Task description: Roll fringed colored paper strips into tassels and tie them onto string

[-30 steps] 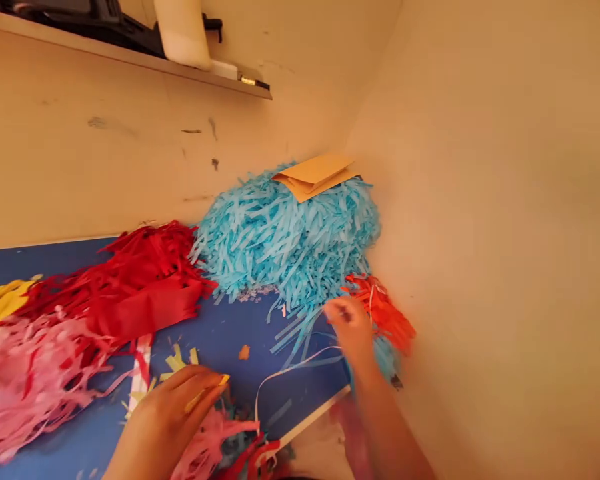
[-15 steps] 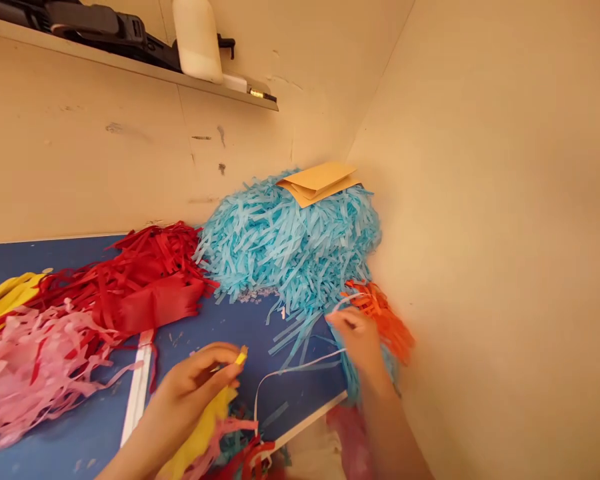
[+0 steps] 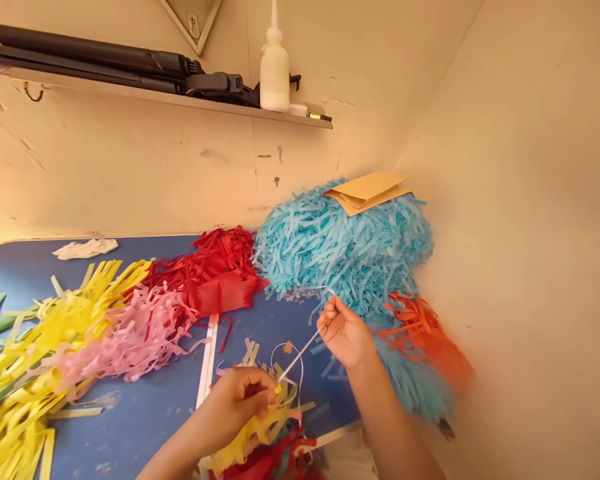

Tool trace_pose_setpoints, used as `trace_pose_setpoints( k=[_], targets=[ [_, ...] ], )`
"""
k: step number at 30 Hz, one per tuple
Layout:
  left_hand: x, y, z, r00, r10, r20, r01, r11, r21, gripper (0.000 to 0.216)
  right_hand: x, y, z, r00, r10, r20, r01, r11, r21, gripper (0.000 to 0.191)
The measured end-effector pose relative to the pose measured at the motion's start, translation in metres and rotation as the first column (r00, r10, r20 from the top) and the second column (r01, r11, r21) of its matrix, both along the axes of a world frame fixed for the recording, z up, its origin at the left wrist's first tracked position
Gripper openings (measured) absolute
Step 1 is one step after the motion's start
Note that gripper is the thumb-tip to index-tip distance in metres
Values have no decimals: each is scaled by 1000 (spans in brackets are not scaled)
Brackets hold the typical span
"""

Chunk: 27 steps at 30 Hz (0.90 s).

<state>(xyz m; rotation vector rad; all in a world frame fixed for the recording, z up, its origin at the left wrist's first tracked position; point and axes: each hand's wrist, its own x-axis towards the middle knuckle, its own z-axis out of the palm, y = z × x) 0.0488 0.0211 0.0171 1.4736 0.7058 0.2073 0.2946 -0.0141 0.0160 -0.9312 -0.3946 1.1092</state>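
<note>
My left hand (image 3: 245, 403) pinches the gathered top of a yellow paper tassel (image 3: 250, 437), whose cut strips hang below the fingers. Slightly higher and to the right, my right hand (image 3: 343, 330) is closed on a thin white string (image 3: 300, 353). The string runs taut between the two hands, and a loose loop of it curls beside the left one. Red fringed paper (image 3: 267, 460) lies under the yellow tassel at the near table edge, with the string trailing down toward it.
A large light-blue heap of shredded paper (image 3: 340, 247) bears a folded tan card (image 3: 367, 190). Orange strips (image 3: 425, 333) lie right; red (image 3: 220, 273), pink (image 3: 140, 327) and yellow fringes (image 3: 45, 340) spread left across the blue table (image 3: 150, 427). Above, a shelf (image 3: 220, 110) holds a white squeeze bottle (image 3: 275, 77).
My right hand has brought the string near the left hand, where it now stretches straight to the yellow tassel's top. The camera view has swung left, showing more table and shelf.
</note>
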Motion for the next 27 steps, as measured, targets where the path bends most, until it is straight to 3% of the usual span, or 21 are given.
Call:
trace_pose_setpoints(
  k=[2,5,8,10,12,17,22,25,27],
  targets=[
    [-4,1,-2,998,60,28,-61,998,5,25,-2,-1,6,992,-16,126,15,1000,3,22],
    [-8,2,1,936,323,138,-327,945,9,27,-22,-12,11,889,-57,454,89,995,-48,22],
    [-8,0,4,826,547,135,-505,825,-254,35,-53,-26,15,678,69,732,5,995,-98,21],
    [-5,-4,5,769,631,103,-526,715,-461,38,-69,-32,16,589,113,800,-52,993,-102,22],
    [-1,-7,6,716,689,110,-524,635,-567,37,-80,-34,17,541,74,838,-21,997,-74,22],
    [3,-11,10,630,766,128,-549,556,-624,38,-85,-35,13,397,-31,917,63,998,6,18],
    [4,-11,8,634,762,131,-552,564,-614,38,-87,-37,11,362,-36,931,45,999,21,18],
    [5,-13,6,663,731,158,-554,622,-553,34,-88,-37,13,349,-22,937,16,1000,18,22],
    [7,-15,5,692,697,186,-596,698,-398,30,-87,-37,14,298,34,954,-32,999,-26,21]
  ],
)
